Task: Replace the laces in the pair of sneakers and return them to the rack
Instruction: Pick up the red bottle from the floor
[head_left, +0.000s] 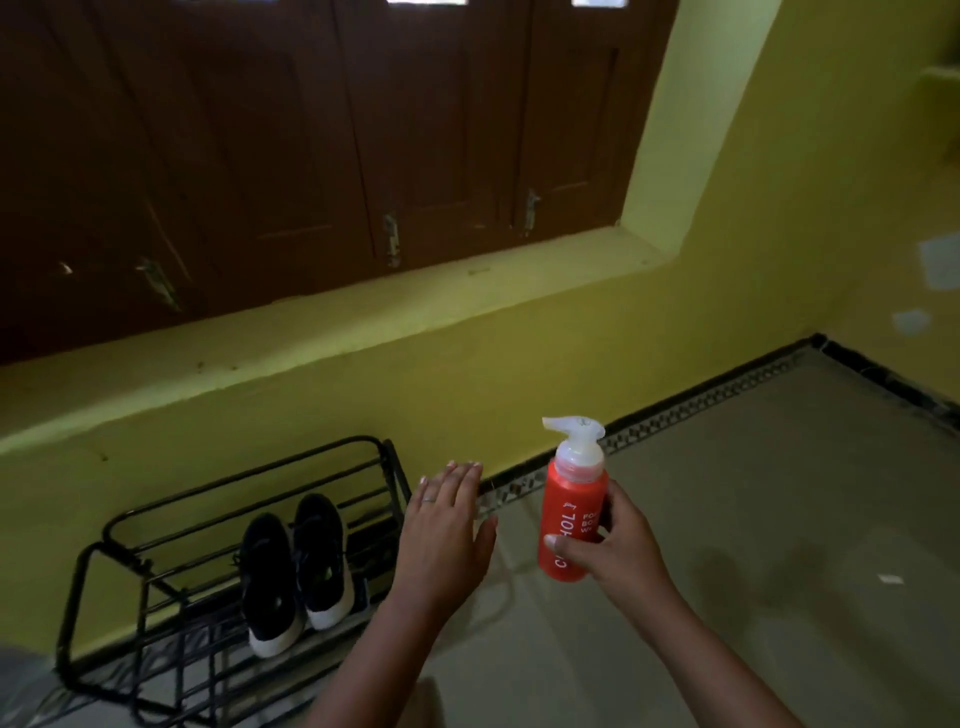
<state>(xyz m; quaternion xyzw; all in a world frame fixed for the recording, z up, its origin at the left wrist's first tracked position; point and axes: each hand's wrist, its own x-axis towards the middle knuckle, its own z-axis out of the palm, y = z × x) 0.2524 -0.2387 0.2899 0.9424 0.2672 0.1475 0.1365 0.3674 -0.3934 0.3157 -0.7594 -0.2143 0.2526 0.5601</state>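
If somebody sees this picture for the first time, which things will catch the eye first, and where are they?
First the red pump bottle with its white nozzle, held upright in the right hand near the middle of the view. Beside it, the left hand hovers open with straight fingers, holding nothing. At lower left, a pair of dark sneakers with white soles sits side by side on the black wire rack against the yellow wall.

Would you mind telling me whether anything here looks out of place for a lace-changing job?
Yes: the right hand grips a red pump bottle, which has no evident part in relacing. The left hand hovers open beside it. Both black sneakers sit side by side on the black wire rack; no loose laces are visible.
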